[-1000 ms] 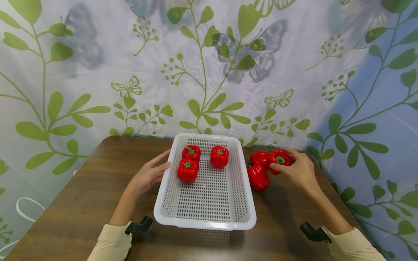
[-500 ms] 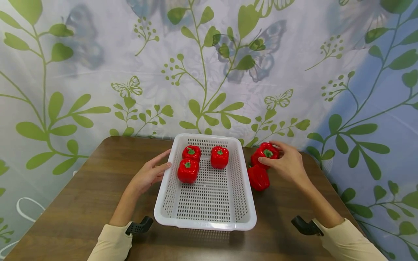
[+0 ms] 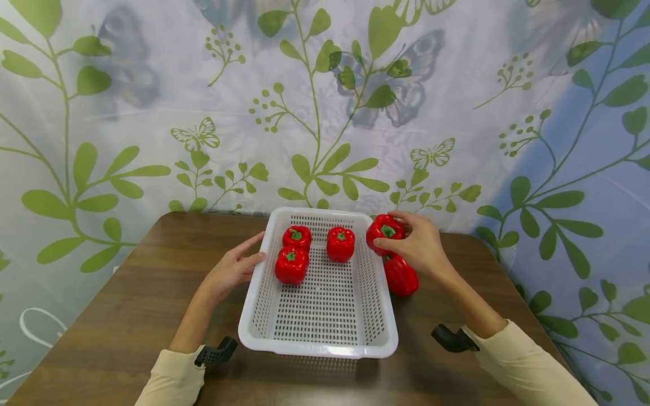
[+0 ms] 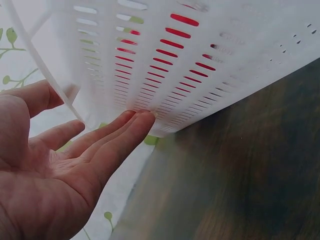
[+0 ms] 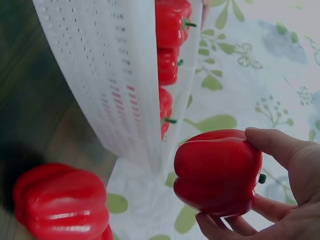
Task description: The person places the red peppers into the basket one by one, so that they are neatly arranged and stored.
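Note:
My right hand (image 3: 420, 243) grips a red bell pepper (image 3: 386, 233) with a green stem, fingers and thumb around its sides. In the head view this pepper overlaps the right rim of the white perforated basket (image 3: 325, 348); the right wrist view shows it raised outside the wall. My left hand (image 3: 231, 270) touches the basket's left side, its straight fingers (image 4: 127, 137) on the outer wall and the thumb at the rim. Inside the basket sit three red bell peppers, one at front left (image 3: 291, 266), one behind it (image 3: 297, 237), one at right (image 3: 340, 245).
A red bell pepper (image 3: 401, 276) lies on the brown table (image 3: 127, 304) against the basket's right side. More red shows beside it at the right wrist view's lower edge. A leaf-patterned curtain (image 3: 223, 101) hangs behind the table.
My right hand has carried its pepper left and slightly up, from beside the loose peppers to the basket's right rim. The left hand and basket stay in place.

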The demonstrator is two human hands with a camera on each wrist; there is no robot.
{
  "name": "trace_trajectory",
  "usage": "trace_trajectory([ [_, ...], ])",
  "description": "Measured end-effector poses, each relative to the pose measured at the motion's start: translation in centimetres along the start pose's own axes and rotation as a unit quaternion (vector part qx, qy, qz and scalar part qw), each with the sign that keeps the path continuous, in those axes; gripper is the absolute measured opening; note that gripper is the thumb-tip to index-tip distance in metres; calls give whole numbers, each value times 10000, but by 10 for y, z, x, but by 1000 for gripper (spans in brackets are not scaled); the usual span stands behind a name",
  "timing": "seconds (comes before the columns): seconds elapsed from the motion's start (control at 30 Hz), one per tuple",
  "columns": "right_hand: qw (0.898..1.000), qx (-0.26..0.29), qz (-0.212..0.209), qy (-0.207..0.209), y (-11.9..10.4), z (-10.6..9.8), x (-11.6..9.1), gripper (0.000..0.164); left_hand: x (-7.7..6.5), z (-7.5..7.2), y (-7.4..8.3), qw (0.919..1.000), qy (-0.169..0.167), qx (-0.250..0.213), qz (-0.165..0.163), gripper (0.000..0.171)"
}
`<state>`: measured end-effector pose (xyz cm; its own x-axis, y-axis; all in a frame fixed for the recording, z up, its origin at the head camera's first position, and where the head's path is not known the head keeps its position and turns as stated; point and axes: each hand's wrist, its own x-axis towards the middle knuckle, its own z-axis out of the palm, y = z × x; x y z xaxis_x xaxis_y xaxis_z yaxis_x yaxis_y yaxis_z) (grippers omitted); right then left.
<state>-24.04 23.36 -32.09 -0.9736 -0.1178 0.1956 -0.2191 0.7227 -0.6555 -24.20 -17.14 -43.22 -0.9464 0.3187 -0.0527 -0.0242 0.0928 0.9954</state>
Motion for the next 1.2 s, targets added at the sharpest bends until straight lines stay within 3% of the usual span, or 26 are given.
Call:
trace_trajectory([
  [0.47, 9972, -105, -588, -448, -15, 31, 15, 67, -1, -4, 3, 10000, -3, 66, -47, 65],
  [1.2, 9894, -463, -460, -1294, -12, 73, 19, 69, 4, -6, 3, 9999, -75, 108, -5, 65],
])
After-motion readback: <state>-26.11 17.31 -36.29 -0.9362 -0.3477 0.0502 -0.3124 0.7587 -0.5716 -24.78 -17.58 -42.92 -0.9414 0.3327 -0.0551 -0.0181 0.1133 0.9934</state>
